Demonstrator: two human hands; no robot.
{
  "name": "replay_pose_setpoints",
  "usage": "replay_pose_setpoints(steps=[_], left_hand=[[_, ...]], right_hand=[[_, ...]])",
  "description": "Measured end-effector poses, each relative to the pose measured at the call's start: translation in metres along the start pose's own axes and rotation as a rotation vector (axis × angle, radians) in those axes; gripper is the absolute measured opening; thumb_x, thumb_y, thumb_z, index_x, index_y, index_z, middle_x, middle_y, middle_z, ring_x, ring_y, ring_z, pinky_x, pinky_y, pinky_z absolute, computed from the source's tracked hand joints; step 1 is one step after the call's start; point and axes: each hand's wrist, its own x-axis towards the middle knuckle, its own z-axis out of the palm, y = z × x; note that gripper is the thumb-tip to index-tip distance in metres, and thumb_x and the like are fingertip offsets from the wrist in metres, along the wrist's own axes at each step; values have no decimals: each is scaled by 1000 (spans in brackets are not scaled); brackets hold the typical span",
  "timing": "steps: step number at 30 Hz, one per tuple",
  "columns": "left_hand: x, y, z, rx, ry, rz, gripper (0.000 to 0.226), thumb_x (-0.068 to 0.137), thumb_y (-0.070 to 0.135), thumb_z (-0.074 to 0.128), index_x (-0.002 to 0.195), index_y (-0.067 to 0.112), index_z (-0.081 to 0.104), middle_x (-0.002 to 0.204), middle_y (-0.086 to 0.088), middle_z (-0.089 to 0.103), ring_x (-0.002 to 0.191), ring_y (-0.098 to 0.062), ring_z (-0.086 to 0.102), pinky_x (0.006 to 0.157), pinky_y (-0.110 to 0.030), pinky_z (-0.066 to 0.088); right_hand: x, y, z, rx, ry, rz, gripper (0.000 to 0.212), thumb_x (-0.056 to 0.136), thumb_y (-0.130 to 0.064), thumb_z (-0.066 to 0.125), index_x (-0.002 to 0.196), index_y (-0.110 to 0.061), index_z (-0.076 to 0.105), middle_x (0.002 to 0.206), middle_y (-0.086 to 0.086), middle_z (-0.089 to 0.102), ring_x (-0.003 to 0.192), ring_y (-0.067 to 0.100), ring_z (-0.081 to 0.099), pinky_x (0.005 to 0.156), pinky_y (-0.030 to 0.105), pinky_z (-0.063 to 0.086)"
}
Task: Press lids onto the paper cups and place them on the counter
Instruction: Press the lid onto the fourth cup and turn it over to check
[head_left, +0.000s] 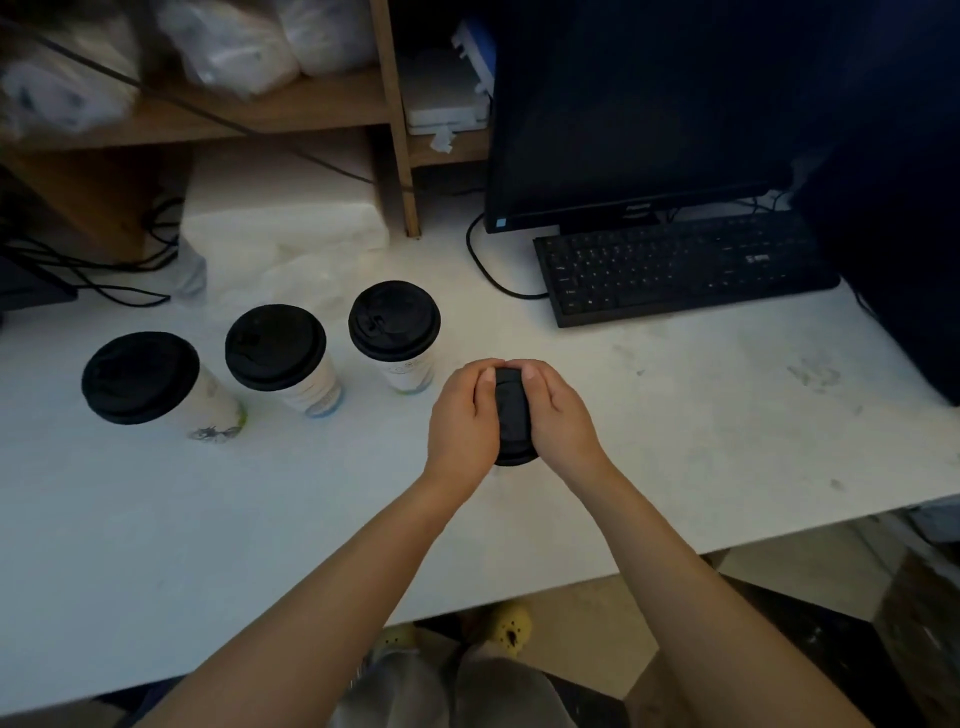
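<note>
lid (511, 415) sits on the fourth cup, on the counter (675, 415) right of three capped cups (280, 353). left hand (460, 415) and right hand (558, 415) both clamped over it. i'd press evenly round the rim till it seats.

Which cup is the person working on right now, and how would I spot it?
Start at the black keyboard on the white counter and look toward the near edge. There the left hand and right hand are cupped over a black lid. Unlike the three lidded cups standing free in a row to the left, this one is almost hidden by hands.
</note>
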Motion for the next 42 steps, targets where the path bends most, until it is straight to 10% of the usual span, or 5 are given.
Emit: replay_pose_setpoints(steps=[13,19,28,42], left_hand=[[34,15,-22,161,-401,38,35,98,31,41,126,15,55,129,-1,58,118,-15,52,91,-18,34],[53,25,-23,406,-462,161,43,90,50,50,112,18,65,112,0,68,97,-12,59,84,-28,47],[40,26,-22,399,-149,253,43,100,32,31,96,2,61,95,-15,66,82,-19,54,74,-38,45],[25,-4,-4,502,-186,220,41,100,31,22,99,11,57,97,-11,61,88,-26,57,78,-40,46]], right_hand=[[-29,-10,6,21,138,111,32,103,-26,24,120,-12,48,108,1,54,96,13,52,71,20,41],[-60,-1,19,-36,254,81,30,101,-23,33,122,-6,47,116,4,47,102,14,47,83,22,35],[-41,-12,7,-49,307,119,45,100,-36,34,135,-8,42,129,9,53,116,22,52,91,29,41],[-8,-3,19,-14,219,46,35,101,-25,32,101,-7,62,93,4,64,86,17,58,81,33,45]])
